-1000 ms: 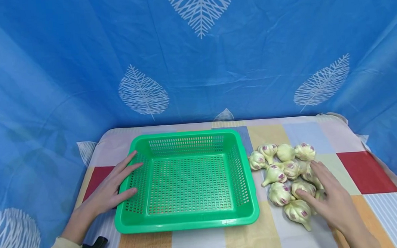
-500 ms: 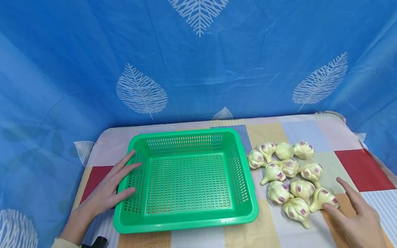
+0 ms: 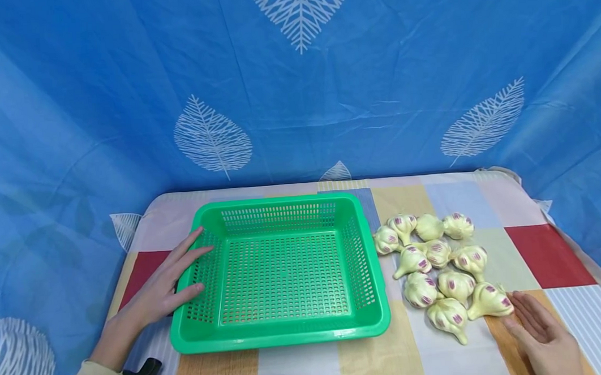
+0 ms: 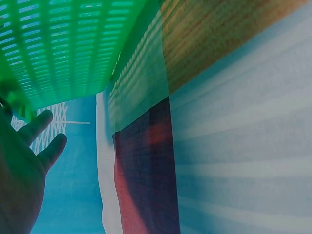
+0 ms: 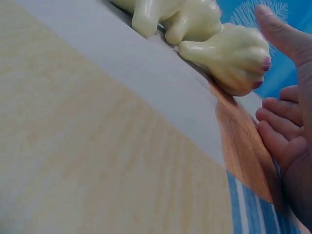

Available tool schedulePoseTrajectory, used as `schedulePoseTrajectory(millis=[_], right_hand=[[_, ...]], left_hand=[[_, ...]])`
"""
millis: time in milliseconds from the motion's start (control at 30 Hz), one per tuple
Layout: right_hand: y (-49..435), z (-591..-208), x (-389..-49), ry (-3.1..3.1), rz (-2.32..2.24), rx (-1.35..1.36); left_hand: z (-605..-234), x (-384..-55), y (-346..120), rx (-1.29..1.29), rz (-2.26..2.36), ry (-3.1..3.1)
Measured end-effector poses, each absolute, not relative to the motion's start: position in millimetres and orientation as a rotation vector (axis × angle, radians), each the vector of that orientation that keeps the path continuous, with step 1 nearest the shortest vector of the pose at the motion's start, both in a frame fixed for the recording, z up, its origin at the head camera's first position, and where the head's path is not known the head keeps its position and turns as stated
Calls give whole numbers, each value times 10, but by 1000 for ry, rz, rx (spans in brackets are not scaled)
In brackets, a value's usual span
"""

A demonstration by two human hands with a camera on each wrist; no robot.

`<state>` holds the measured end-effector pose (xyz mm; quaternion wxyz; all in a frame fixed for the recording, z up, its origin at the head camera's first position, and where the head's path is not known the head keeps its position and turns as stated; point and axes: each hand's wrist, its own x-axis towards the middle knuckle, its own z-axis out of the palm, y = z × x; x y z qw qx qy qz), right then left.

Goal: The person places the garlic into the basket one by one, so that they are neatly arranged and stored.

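Observation:
A green plastic basket (image 3: 283, 339) with slotted walls stands left of centre, nothing inside it. My left hand (image 3: 163, 285) rests over its left rim, fingers spread and fairly straight; in the left wrist view the fingers show beside the slotted wall (image 4: 68, 53). To the right of the basket several garlic bulbs (image 3: 456, 285), cream with purple streaks, lie in a loose cluster. My right hand (image 3: 548, 333) lies low beside the bulb (image 3: 490, 300) at the cluster's right front, fingertips right at it, palm facing the cluster and nothing gripped.
A patchwork-patterned cloth (image 3: 300, 369) covers the table. Blue curtains (image 3: 296, 97) with white leaf prints stand behind and at both sides. Below my left wrist there is a black curved object (image 3: 143, 374).
My right hand has moved from over the cluster to its right front side, uncovering the bulbs there, and its fingers have drawn together. The left hand and basket have stayed put.

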<state>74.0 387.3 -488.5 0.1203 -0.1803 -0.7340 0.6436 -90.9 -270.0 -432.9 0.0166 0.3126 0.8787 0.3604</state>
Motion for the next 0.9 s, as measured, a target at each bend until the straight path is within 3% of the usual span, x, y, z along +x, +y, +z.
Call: schedulePoseTrajectory(millis=[400, 667, 900], right_hand=[[3810, -4927, 552, -2132, 1912, -461], [3726, -4906, 494, -2291, 1694, -722], [3714, -4889, 445, -2372, 1538, -774]], left_hand=[[-4378, -914, -2711, 1001, 1126, 2744], [-4388, -913, -2692, 1008, 1133, 2752], [-4382, -905, -2703, 1016, 1158, 2755]])
